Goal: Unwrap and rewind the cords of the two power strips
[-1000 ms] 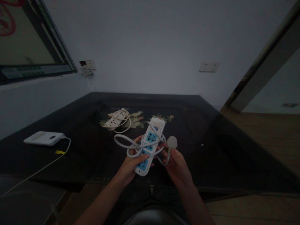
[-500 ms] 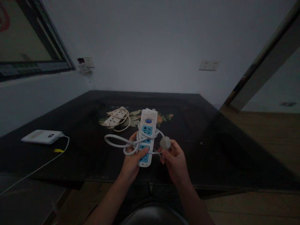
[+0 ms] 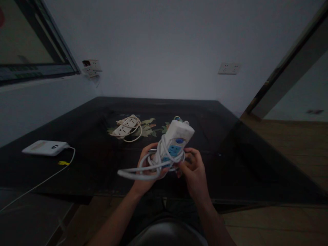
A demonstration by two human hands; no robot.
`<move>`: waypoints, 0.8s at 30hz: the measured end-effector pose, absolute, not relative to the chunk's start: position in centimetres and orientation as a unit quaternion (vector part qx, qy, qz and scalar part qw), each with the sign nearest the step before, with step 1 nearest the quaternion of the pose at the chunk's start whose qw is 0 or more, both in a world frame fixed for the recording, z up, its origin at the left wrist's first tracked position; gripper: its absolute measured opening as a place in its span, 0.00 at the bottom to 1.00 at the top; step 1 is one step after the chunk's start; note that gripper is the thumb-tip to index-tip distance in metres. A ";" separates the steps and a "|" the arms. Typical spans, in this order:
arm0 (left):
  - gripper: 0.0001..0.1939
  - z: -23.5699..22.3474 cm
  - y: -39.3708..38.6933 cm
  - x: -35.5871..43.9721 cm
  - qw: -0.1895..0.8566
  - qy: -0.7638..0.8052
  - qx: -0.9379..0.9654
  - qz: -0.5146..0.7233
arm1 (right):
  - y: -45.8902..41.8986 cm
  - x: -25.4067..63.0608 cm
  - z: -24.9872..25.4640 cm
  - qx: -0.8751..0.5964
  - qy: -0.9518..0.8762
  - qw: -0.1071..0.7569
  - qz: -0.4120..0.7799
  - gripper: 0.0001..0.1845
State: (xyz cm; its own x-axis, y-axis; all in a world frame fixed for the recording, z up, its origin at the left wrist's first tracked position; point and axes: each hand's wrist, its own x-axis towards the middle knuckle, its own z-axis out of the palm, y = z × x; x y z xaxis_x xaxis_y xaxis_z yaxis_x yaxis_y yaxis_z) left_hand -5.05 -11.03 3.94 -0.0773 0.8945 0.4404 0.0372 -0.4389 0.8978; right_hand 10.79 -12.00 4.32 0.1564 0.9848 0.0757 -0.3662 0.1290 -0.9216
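Observation:
A white power strip (image 3: 177,136) with blue sockets is held above the near edge of a dark table (image 3: 230,164), tilted up and to the right. Its white cord (image 3: 139,172) loops round the body and hangs out to the left. My left hand (image 3: 146,165) is closed round the strip's lower end and the cord loops. My right hand (image 3: 193,167) is closed against the strip's right side, fingers on the cord; the plug is hidden behind the strip or fingers.
A second, cream power strip (image 3: 125,127) with a coiled cord lies on the table's flower pattern. A white flat device (image 3: 44,148) with a cable sits at the left. Wall sockets (image 3: 229,68) are on the back wall, and a window frame (image 3: 38,68) at left.
The strip has tipped from lying flat toward me to pointing up and right. The round plug that my right hand held beside it is no longer visible. The cord loop has dropped lower left.

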 end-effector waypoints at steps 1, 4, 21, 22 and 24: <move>0.35 3.9 -11.2 -5.2 0.347 0.396 0.600 0.602 | -11.9 10.9 4.2 -0.402 -0.378 0.659 0.512 0.24; 0.31 4.0 -11.8 -5.4 0.395 0.365 0.653 0.533 | -11.3 11.4 3.6 -0.434 -0.376 0.670 0.470 0.26; 0.44 5.4 -10.8 -5.1 0.698 0.376 0.310 0.524 | -10.8 15.6 3.8 -0.310 -0.486 0.438 0.690 0.29; 0.43 5.3 -10.8 -5.0 0.703 0.371 0.307 0.523 | -10.6 15.5 3.8 -0.313 -0.508 0.439 0.671 0.29; 0.40 5.3 -11.0 -4.8 0.713 0.362 0.304 0.517 | -10.4 14.9 3.7 -0.327 -0.543 0.473 0.613 0.26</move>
